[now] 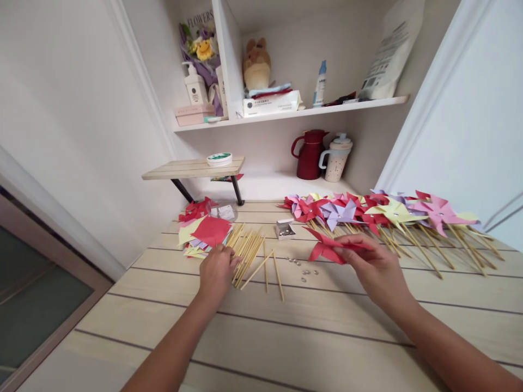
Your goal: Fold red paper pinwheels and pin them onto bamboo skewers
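My right hand (378,267) pinches a red paper pinwheel (327,247) with no stick seen on it, holding it above the table. My left hand (218,272) is closed, its fingers curled at the left edge of a pile of thin wooden sticks (250,253). Whatever those fingers grip is hidden. Several small metal fasteners (305,272) lie loose between the two hands, and more sit in a small open white box (285,230). Just beyond my left hand are stacked coloured paper pieces (210,231), a red one on top.
Several finished pinwheels on sticks (396,212) lie in a row at the back right. A small raised shelf (192,170) on black legs stands at the back left, bearing a round white container (219,159). Behind are a dark red jug (310,155) and a tumbler (339,158).
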`<act>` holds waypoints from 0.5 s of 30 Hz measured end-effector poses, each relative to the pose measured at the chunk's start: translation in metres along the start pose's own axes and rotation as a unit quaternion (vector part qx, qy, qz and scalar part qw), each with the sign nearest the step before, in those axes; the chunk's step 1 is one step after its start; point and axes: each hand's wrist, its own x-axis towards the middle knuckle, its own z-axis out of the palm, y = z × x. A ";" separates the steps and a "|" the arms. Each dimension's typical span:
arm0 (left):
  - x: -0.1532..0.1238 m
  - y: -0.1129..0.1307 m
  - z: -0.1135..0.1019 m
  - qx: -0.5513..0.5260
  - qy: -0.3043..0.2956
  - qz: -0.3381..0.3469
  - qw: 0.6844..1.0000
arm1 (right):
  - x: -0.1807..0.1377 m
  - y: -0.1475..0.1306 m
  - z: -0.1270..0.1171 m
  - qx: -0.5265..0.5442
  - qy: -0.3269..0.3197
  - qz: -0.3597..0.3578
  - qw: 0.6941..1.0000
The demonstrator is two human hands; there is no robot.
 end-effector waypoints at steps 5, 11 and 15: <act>0.002 0.002 0.000 -0.002 -0.002 -0.024 1.000 | 0.001 0.001 0.000 -0.001 -0.006 0.006 1.000; -0.002 0.001 0.002 -0.008 0.006 -0.032 0.999 | 0.002 -0.001 0.002 0.009 -0.021 -0.003 1.000; -0.004 0.000 0.003 -0.009 0.012 -0.005 1.000 | 0.002 -0.002 0.003 -0.001 -0.032 -0.001 0.999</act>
